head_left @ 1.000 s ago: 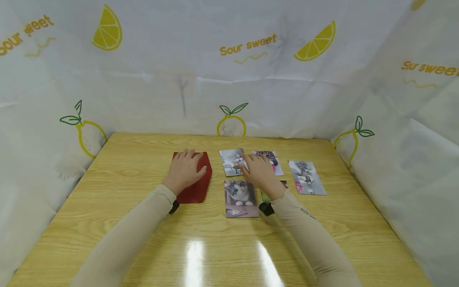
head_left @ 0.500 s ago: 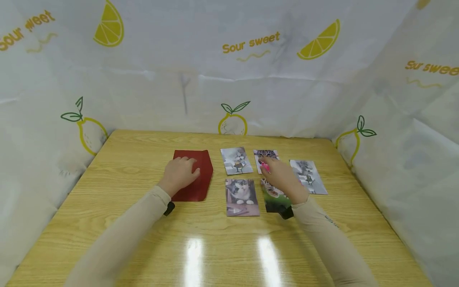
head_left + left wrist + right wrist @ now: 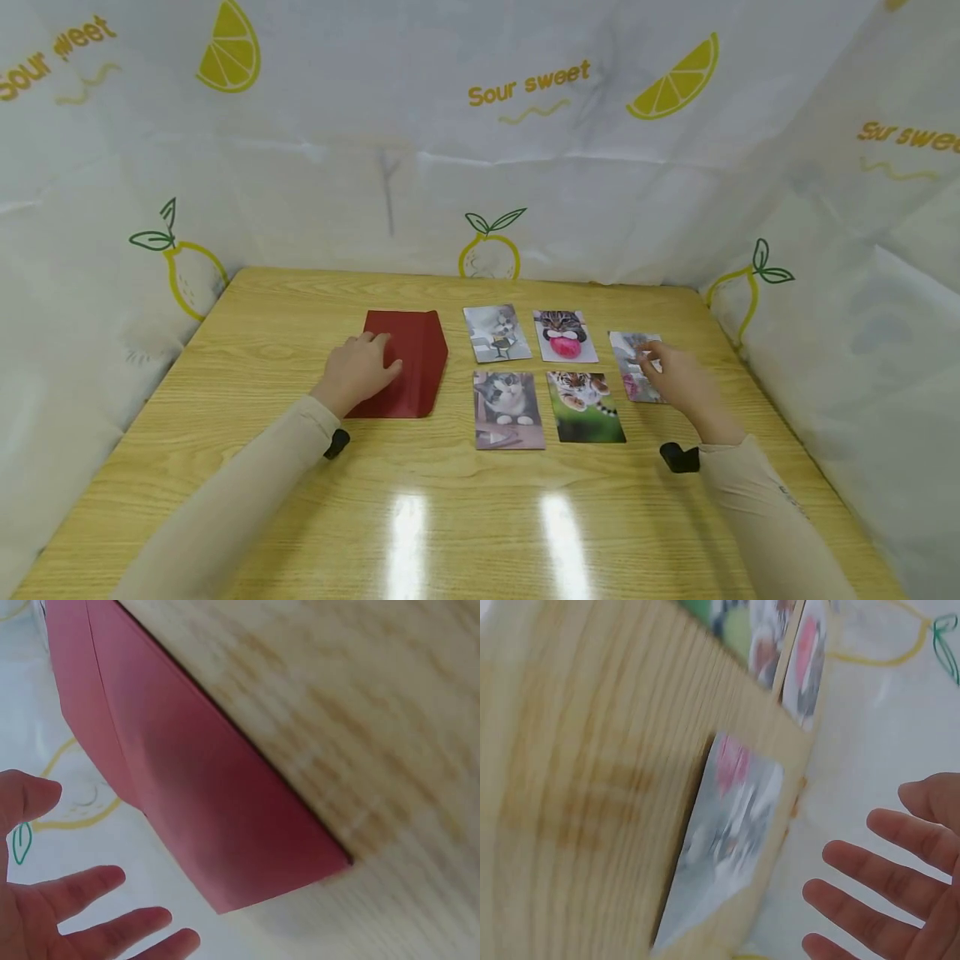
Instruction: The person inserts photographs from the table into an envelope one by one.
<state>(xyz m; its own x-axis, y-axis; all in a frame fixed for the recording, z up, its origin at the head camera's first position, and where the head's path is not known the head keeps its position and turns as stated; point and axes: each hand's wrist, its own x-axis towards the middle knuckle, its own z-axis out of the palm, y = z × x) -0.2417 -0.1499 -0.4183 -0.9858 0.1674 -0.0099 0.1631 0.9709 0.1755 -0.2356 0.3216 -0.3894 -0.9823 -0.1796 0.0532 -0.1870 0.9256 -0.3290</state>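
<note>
A red envelope (image 3: 422, 362) lies at the left with its pointed flap facing right. Above its left part hovers my left hand (image 3: 356, 372); in the left wrist view the fingers (image 3: 90, 889) are spread, apart from the envelope. My right hand (image 3: 681, 385) is over the rightmost card, a grey picture card (image 3: 628, 367) with a pink patch, and partly hides it. The right wrist view shows that hand's fingers (image 3: 885, 874) extended, with nothing between them, and the card (image 3: 731, 832) flat on the wood.
Between envelope and right card, several picture cards lie in two rows: a grey card (image 3: 497, 333), a cat with a pink ball (image 3: 564, 337), a grey-and-white cat (image 3: 510, 410) and a tiger (image 3: 587, 408). A lemon-print white sheet (image 3: 337, 192) stands behind the wooden table (image 3: 480, 508).
My right hand has moved right, from over the middle cards to the rightmost card, uncovering the tiger and pink-ball cards. My left hand has drawn slightly back and left over the envelope.
</note>
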